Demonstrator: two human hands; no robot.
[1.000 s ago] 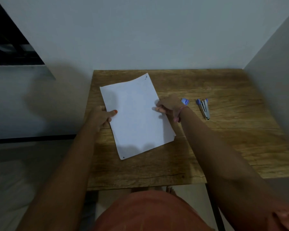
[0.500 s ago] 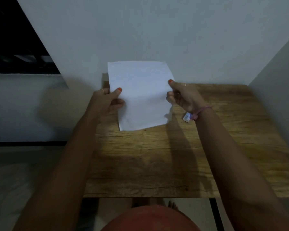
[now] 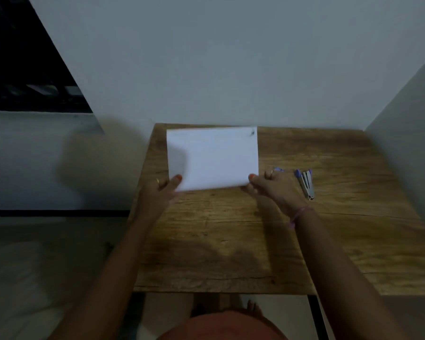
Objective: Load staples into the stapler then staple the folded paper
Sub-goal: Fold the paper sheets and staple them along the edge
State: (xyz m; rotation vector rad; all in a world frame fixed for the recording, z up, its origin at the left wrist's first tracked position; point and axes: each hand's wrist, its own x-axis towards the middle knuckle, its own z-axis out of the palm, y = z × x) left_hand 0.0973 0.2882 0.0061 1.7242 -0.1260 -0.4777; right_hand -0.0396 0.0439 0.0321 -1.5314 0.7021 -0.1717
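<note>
A white sheet of paper (image 3: pixel 214 158) lies folded over at the back of the wooden table (image 3: pixel 231 241), its near edge the fold. My left hand (image 3: pixel 161 192) pinches its near left corner. My right hand (image 3: pixel 271 186) pinches the near right corner. A small blue and silver stapler (image 3: pixel 306 184) lies on the table just right of my right hand. A small blue item (image 3: pixel 279 169), perhaps the staple box, peeks out behind my right hand's fingers.
The table stands in a corner, with a pale wall (image 3: pixel 231 69) behind it and another wall (image 3: pixel 407 114) to its right. Left of the table is a light floor or mattress (image 3: pixel 47 253). My legs in reddish cloth (image 3: pixel 221 327) are below the near edge.
The paper was lifted off the table and held upright in both hands. It is now folded in half and lowered towards the table's back. The view has shifted, showing the stapler again.
</note>
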